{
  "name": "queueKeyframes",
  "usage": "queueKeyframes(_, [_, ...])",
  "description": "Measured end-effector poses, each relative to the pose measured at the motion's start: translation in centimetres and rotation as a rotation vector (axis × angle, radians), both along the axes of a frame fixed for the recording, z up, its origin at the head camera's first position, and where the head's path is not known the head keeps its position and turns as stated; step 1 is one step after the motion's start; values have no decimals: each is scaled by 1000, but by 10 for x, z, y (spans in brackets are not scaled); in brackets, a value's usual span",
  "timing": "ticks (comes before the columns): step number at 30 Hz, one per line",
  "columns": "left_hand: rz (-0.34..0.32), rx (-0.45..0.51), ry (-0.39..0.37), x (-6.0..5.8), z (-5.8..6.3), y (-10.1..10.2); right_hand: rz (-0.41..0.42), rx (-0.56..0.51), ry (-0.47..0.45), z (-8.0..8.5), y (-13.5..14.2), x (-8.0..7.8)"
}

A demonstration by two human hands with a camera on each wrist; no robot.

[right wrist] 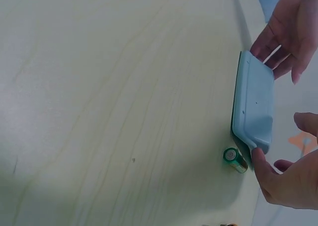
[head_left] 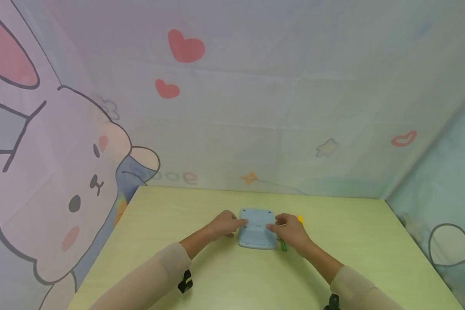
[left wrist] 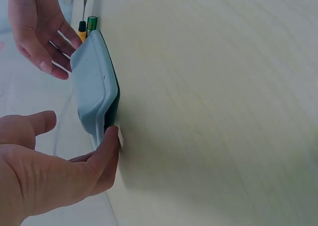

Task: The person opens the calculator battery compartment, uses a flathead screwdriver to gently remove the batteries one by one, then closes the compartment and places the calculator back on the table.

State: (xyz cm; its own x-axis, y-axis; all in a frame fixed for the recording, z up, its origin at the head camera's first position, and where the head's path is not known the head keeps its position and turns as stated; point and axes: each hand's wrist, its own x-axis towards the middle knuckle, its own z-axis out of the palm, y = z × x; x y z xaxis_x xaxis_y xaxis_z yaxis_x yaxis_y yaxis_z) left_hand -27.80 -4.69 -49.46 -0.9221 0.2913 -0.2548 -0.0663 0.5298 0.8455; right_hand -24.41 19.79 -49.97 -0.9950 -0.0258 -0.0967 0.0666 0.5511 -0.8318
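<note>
A light blue calculator (head_left: 257,237) lies back side up on the table, small screw holes showing near its corners. My left hand (head_left: 225,224) is at its left edge; in the left wrist view the fingers (left wrist: 110,139) touch the rim from below while the thumb is raised apart. At the opposite edge is my right hand (head_left: 292,230), with a fingertip (right wrist: 258,155) on the rim and the thumb lifted off. A green battery (right wrist: 234,159) lies close beside the calculator. Beyond the right hand is a screwdriver (left wrist: 83,27) with a yellow and black handle.
The pale yellow-green table (head_left: 178,284) reaches back to a printed cloth backdrop (head_left: 255,107) with hearts and a large cartoon rabbit at the left. Cloth also hangs along the right side. Dark straps (head_left: 185,282) show at the cuffs of the beige sleeves.
</note>
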Motion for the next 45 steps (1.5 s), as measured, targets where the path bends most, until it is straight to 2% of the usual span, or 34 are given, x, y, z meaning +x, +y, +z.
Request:
queueKeyframes(2, [13,8,5,-1,-3,0,-3,2,-12,0,0,-1])
queueKeyframes(9, [12,-65,115,-2,-9,3,8,-20,-40,2,0,-3])
queueKeyframes(19, [35,62,25,-1,-13,2,2,-15,-52,-3,3,-7])
queueKeyframes(31, [68,118,-24,0,-11,0,-40,-14,-55,-3,-4,-7])
queueKeyframes(38, [107,146,-24,-2,-6,0,-85,-99,-77,-1,-4,-5])
queueKeyframes(45, [117,264,-46,-6,4,-2,-117,-207,-140,2,-4,-8])
